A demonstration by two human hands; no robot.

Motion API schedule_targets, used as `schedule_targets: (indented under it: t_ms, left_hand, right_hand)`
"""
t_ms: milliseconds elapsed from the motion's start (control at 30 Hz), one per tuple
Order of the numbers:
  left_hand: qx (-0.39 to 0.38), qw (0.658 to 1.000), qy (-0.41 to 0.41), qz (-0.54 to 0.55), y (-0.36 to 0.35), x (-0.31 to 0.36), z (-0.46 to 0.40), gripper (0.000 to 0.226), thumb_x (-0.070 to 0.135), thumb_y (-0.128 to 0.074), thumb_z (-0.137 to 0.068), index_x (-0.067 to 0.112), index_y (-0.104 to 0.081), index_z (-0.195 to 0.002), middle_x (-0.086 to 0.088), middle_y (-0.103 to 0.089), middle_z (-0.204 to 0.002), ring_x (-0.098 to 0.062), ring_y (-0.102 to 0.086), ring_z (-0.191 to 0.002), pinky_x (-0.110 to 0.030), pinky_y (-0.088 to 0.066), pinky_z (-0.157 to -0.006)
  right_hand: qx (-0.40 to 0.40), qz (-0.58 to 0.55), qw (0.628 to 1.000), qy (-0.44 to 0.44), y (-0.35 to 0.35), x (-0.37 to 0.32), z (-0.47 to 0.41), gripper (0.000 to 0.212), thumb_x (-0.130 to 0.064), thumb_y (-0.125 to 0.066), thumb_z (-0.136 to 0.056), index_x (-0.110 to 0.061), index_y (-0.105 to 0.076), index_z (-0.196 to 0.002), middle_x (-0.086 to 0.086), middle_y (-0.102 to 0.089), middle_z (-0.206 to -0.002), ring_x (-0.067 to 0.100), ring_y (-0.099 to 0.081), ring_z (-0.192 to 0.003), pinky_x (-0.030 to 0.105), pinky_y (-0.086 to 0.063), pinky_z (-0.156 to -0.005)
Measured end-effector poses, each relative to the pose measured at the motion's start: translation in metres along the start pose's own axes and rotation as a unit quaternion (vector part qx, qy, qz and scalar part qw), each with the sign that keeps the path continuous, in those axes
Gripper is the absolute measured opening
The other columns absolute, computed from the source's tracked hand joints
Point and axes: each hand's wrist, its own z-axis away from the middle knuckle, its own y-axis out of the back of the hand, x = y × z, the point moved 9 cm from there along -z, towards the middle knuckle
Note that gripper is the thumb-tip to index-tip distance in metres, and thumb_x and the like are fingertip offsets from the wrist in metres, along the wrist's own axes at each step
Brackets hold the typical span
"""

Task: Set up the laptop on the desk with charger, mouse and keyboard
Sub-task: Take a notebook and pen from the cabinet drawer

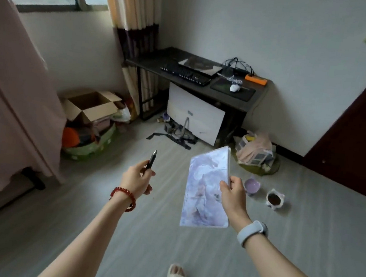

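Note:
A dark desk (154, 62) stands in the far corner. On it lie a closed laptop (200, 65), a black keyboard (185, 74) in front of it, and a white mouse (234, 88) on a black mouse pad (246, 93). Tangled black cables (238, 64) and an orange power strip (256, 79) sit at the desk's back right. Well short of the desk, my left hand (137, 178) grips a black pen (152, 158). My right hand (233, 195) pinches the edge of a pale purple notebook (204, 185).
An open cardboard box (90, 106) and bags sit by the left wall. A white panel (194, 114) leans under the desk, with straps on the floor. Two small bowls (262, 193) and a heap of cloth (256, 151) lie on the right. A dark door (358, 134) is far right.

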Motion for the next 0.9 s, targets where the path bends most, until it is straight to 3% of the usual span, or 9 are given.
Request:
schedule_targets:
  t_ms: [367, 600, 733, 900]
  left_hand:
    - [0.098, 0.995, 0.026, -0.001, 0.046, 0.044, -0.321, 0.034, 0.011, -0.043, -0.093, 0.016, -0.052, -0.126, 0.001, -0.063, -0.083, -0.011, -0.058, -0.048, -0.016, -0.048, -0.041]
    - [0.146, 0.987, 0.046, 0.042, 0.081, 0.001, -0.532, 0.033, 0.017, -0.046, -0.093, 0.018, -0.053, -0.125, 0.005, -0.064, -0.073, -0.014, -0.055, -0.05, -0.025, -0.05, -0.05]
    - [0.128, 0.99, 0.055, 0.034, 0.108, 0.004, -0.67, 0.032, 0.016, -0.046, -0.092, 0.018, -0.056, -0.123, 0.006, -0.064, -0.068, -0.012, -0.051, -0.045, -0.023, -0.044, -0.046]
    - [0.114, 0.991, 0.063, 0.025, 0.129, 0.031, -0.815, 0.038, 0.008, -0.043, -0.087, 0.018, -0.058, -0.121, 0.013, -0.06, -0.069, -0.007, -0.053, -0.048, -0.016, -0.041, -0.044]
  right_hand:
    - [-0.067, 0.037, 0.996, 0.035, -0.163, -0.124, -0.315, 0.005, -0.016, -0.047, -0.09, -0.012, -0.044, -0.089, -0.006, -0.049, -0.073, 0.016, -0.048, -0.067, 0.036, -0.043, -0.069]
    - [-0.094, 0.051, 0.993, 0.039, -0.31, -0.166, -0.483, 0.018, -0.013, -0.05, -0.087, -0.018, -0.041, -0.072, -0.005, -0.045, -0.063, 0.011, -0.041, -0.053, 0.015, -0.034, -0.042]
    - [-0.09, 0.067, 0.994, 0.013, -0.387, -0.208, -0.579, 0.008, -0.017, -0.048, -0.086, -0.015, -0.044, -0.08, -0.001, -0.047, -0.064, 0.02, -0.044, -0.06, 0.03, -0.036, -0.053]
    - [-0.085, 0.067, 0.994, 0.01, -0.447, -0.268, -0.686, 0.008, -0.021, -0.048, -0.085, -0.022, -0.045, -0.077, -0.005, -0.051, -0.064, 0.017, -0.048, -0.058, 0.034, -0.04, -0.059]
